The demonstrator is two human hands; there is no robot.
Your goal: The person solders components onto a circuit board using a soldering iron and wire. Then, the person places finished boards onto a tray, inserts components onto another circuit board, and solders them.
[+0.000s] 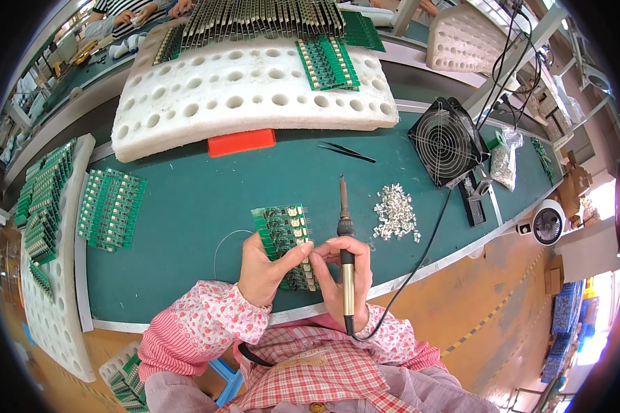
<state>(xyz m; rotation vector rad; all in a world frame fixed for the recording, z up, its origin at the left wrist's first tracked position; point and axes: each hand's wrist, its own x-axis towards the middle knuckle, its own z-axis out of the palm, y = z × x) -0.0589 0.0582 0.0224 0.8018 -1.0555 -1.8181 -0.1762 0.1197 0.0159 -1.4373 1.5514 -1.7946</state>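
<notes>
Resting on the green surface [186, 206], the circuit board [286, 237] is pinched steady by the left hand [265, 268]; the soldering iron [344, 241] is gripped pen-like in the right hand [348, 272], tip kept clear.

1 clear plastic bag [504, 164] of small parts beside the fan [446, 140].

White perforated foam block [255, 96] at rear of green mat [186, 199]; orange block [241, 142] below it; black tweezers [346, 151]; small fan [448, 141]; heap of metal parts [396, 220].
</notes>
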